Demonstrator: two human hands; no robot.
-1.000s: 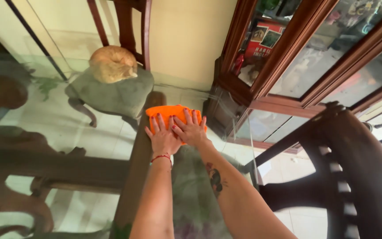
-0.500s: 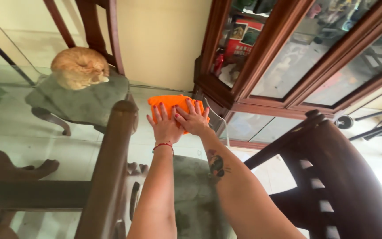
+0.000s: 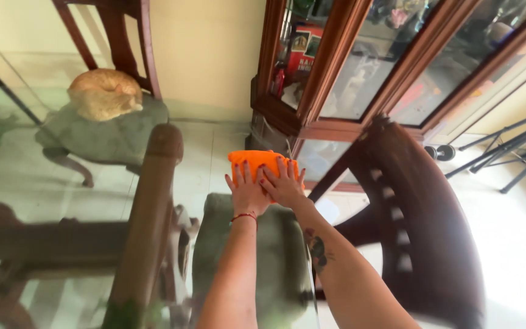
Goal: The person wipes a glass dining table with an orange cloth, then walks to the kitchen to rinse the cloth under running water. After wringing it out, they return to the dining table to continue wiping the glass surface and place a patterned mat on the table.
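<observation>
An orange cloth lies flat on the glass tabletop near its right edge. My left hand presses on the cloth's near side with fingers spread. My right hand rests beside it, also flat on the cloth, the two hands touching. A red string bracelet circles my left wrist, and a tattoo shows on my right forearm.
Under the glass stand a green-cushioned chair and the table's dark wooden frame. A dark wooden chair back rises at right. A glass-fronted wooden cabinet stands behind. An orange cat sleeps curled on a far chair.
Both hands have slid the orange cloth to the right along the glass, toward the table's edge. The camera view has shifted right with them.
</observation>
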